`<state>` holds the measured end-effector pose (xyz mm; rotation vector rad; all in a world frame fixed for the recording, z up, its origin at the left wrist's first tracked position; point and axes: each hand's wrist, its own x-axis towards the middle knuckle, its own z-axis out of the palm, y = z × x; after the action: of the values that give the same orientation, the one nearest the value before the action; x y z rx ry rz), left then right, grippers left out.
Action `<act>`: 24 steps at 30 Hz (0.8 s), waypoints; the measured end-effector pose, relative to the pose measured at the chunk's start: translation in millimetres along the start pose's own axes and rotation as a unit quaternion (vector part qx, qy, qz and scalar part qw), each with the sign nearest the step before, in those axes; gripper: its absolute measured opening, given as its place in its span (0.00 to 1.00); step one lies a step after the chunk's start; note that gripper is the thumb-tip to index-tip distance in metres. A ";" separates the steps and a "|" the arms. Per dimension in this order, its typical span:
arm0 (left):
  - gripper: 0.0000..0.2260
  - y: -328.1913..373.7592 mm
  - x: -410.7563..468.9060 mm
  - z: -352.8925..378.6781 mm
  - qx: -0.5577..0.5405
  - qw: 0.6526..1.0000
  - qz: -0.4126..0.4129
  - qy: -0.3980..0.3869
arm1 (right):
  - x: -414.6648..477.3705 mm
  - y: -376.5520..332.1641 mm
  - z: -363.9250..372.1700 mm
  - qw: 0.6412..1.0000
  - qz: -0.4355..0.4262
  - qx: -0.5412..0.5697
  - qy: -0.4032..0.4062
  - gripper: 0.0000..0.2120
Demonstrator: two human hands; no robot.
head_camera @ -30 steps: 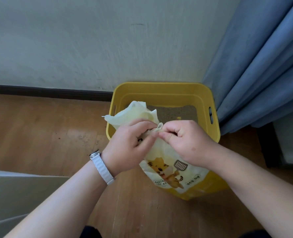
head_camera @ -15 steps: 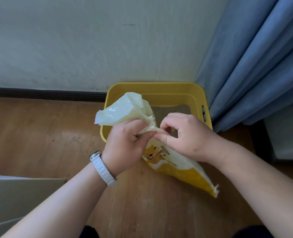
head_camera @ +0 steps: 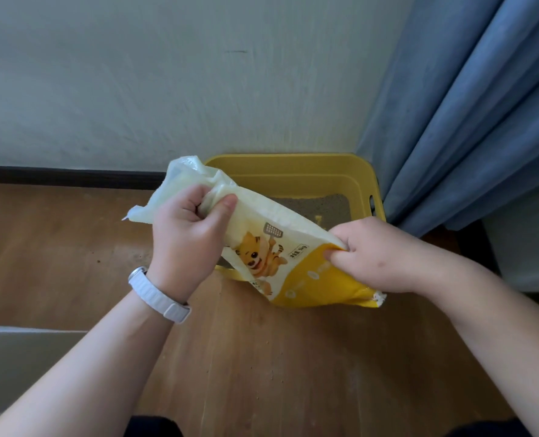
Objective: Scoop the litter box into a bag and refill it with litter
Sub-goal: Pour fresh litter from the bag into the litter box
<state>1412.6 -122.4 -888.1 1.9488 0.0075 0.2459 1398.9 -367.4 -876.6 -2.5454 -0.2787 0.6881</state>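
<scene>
Two hands on the litter bag (head_camera: 277, 244), held tilted in front of the yellow litter box (head_camera: 293, 159), hiding its near edge. Your left hand (head_camera: 186, 238) has fingers curled tight round the crumpled white top; your right hand (head_camera: 378, 257) pinches the yellow lower part. Grey litter (head_camera: 321, 205) lies in the box, which sits against the wall (head_camera: 167, 89), beside the blue curtain (head_camera: 467, 121).

The person's hands are bare, and so are the forearms (head_camera: 104, 357) running back from them. Just behind the left hand (head_camera: 189, 238), on the wrist, sits a white watch band (head_camera: 164, 299), ribbed crosswise. It has a keeper loop on the side away from the grip and a pale metallic case (head_camera: 134, 273) at its outer edge. Behind the right hand (head_camera: 378, 257) the wrist is bare. Farthest back from both grips, dark clothing (head_camera: 153, 425) shows.
</scene>
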 end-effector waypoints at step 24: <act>0.26 0.3 -45.4 53.0 0.087 0.965 0.092 -0.231 | 0.8 -35.9 9.9 0.884 0.024 0.449 0.125 0.02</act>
<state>1377.4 -176.6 -914.6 2.1427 -0.4744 -0.0970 1392.0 -332.3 -866.4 -1.7078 0.1735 0.3601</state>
